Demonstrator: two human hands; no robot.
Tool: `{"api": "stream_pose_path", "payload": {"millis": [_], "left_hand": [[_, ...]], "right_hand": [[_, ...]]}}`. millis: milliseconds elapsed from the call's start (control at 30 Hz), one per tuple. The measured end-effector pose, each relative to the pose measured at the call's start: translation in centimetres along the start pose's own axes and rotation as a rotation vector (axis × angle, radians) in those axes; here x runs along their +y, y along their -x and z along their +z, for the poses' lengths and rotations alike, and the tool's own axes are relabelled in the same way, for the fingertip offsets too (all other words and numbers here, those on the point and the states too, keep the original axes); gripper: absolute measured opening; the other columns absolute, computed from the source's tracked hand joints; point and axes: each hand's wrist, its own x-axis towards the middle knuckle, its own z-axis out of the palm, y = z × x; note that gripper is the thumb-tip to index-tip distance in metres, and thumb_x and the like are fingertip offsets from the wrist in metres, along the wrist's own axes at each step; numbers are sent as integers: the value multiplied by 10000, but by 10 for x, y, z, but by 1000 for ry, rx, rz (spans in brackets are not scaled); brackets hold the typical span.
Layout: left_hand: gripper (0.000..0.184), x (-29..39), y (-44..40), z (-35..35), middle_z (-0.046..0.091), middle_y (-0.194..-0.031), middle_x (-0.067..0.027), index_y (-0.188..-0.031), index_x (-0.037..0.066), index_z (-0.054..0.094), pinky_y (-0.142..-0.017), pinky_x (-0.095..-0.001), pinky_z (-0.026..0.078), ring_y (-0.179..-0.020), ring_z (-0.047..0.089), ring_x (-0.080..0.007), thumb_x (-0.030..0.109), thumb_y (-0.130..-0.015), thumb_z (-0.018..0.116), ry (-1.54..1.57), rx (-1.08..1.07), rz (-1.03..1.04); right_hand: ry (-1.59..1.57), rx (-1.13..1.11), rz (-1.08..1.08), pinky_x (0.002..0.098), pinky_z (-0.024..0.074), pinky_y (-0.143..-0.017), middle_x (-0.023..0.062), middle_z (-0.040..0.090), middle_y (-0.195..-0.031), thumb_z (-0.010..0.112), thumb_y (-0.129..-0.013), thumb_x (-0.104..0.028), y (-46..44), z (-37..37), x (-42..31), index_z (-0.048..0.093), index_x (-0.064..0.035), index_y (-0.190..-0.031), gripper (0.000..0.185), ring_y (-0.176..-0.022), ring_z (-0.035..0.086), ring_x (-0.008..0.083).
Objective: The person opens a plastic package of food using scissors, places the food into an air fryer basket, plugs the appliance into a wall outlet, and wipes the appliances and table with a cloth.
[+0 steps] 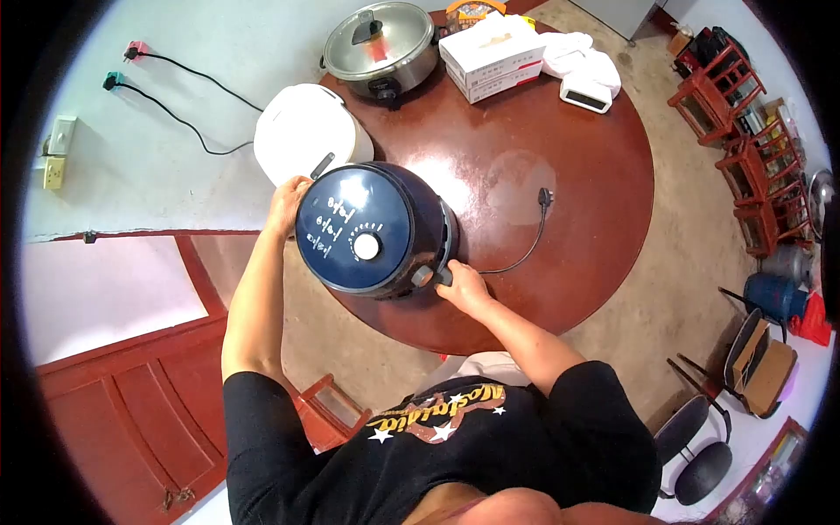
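Observation:
A dark blue air fryer [337, 236] with a silver dial on its top stands near the front left edge of the round table, slightly tilted in view. My left hand [287, 206] holds its left side, with the fingers partly hidden behind the body. Around the dark handle at its lower right, my right hand [464, 287] is closed. A black power cord [527, 254] runs from near the fryer across the table, and its plug [545, 197] lies loose on the tabletop. Right behind the fryer sits a white rice cooker [302, 131], close to my left hand.
The brown round table [595, 201] also bears an electric pot [385, 52] with a glass lid, white boxes [492, 57] and a white device [587, 94]. Two plugged cords [188, 66] hang along the left wall. Wooden stools [707, 105] and folding chairs [700, 455] stand to the right.

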Motion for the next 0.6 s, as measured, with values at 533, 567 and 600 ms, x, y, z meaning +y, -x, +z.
{"api": "stream_pose_path", "payload": {"millis": [533, 567, 600], "left_hand": [[204, -4, -4, 0, 582, -740, -48, -923, 1, 584, -609, -237, 445, -664, 532, -108, 184, -882, 506, 70, -44, -42], [208, -8, -3, -1, 586, -748, -52, -927, 0, 585, -618, -241, 447, -673, 535, -111, 188, -880, 508, 52, -13, -22], [216, -11, -4, -2, 592, -764, -60, -938, -3, 587, -613, -249, 452, -677, 541, -119, 190, -878, 512, 66, -19, 2]], "right_hand": [[58, 61, 6, 452, 455, -749, 220, 591, -881, 667, -653, -224, -4, 4, -7, 524, 16, -841, 336, -871, 558, 393], [59, 59, 0, 452, 455, -749, 220, 591, -881, 667, -653, -224, -2, 4, -6, 524, 16, -841, 336, -871, 558, 393], [26, 51, 2, 450, 454, -748, 220, 591, -878, 668, -655, -236, -1, 5, -2, 525, 12, -843, 342, -868, 558, 396]]}}
